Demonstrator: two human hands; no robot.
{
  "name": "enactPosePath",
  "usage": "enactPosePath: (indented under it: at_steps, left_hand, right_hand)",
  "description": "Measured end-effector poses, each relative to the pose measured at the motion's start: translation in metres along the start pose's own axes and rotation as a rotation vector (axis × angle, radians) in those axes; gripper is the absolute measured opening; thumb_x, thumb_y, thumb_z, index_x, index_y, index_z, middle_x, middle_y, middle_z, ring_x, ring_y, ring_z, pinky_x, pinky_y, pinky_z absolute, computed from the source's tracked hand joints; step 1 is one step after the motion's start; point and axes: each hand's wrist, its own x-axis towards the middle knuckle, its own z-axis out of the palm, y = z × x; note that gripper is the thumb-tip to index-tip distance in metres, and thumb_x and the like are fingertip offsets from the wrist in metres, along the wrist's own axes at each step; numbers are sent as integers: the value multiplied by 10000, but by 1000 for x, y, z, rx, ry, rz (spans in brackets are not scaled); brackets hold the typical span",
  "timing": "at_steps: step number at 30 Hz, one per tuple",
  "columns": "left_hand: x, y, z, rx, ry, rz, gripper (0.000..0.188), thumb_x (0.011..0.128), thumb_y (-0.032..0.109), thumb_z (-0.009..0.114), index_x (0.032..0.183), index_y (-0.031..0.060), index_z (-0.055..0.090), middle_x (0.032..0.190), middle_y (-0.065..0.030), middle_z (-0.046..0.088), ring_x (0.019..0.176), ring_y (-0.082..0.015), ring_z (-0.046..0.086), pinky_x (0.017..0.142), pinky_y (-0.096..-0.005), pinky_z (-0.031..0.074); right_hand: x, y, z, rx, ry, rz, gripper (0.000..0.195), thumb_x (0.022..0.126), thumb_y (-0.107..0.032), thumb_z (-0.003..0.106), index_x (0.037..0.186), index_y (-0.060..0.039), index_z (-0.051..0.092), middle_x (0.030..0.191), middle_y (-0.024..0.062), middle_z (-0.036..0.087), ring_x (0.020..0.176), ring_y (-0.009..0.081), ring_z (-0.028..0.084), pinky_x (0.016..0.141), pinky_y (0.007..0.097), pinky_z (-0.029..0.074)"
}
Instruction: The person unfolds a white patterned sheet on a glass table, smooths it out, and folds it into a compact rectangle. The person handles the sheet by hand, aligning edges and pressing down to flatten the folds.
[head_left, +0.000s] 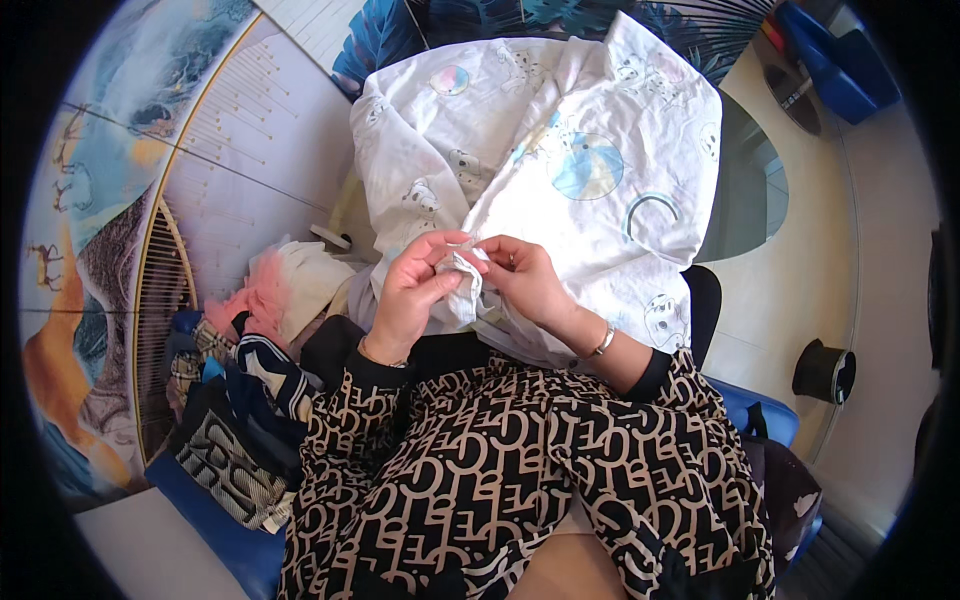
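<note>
A large white cotton sheet or cover (510, 202), printed with cartoon dalmatians, beach balls and a rainbow, lies crumpled in front of me. At its near side my left hand (409, 292) holds a bunched piece of white cloth (466, 296) between thumb and fingers. My right hand (529, 281) meets it there, pinching a bit of white fabric by the left fingertips. Whether the bunched piece belongs to the printed sheet I cannot tell. What exactly lies between the touching fingertips is hidden.
Folded and heaped clothes (270, 371), some with pink tulle (259, 292), lie on a blue seat (217, 517) to my left. A round table (746, 180) shows beyond the sheet's right side. Farther right are a dark cylindrical bin (823, 373) and a blue chair (840, 64).
</note>
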Motion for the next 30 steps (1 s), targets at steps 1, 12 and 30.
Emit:
enactPosePath:
  at_steps: [1, 12, 30]
  left_hand:
    - [1, 1, 2, 36, 12, 4, 422, 895, -109, 546, 1305, -11, 543, 1115, -134, 692, 1027, -136, 643, 906, -257, 503]
    - [-1, -12, 11, 134, 243, 28, 321, 889, -58, 702, 1202, -23, 639, 1052, -67, 711, 921, -106, 670, 833, -226, 535]
    - [13, 10, -2, 548, -79, 18, 346, 911, -14, 677, 1256, -8, 651, 1066, -26, 712, 915, -77, 632, 817, -225, 505]
  right_hand:
    - [-2, 3, 0, -48, 16, 32, 189, 965, -49, 657, 1128, 47, 658, 934, 45, 710, 841, 66, 625, 730, 219, 508]
    - [-16, -3, 4, 143, 97, -130, 198, 963, -24, 658, 1155, 22, 677, 1022, 44, 714, 917, 91, 636, 818, 239, 523]
    - [-28, -29, -1, -313, 168, -484, 199, 882, 48, 676, 1070, -17, 686, 942, 86, 693, 837, 179, 676, 758, 298, 551]
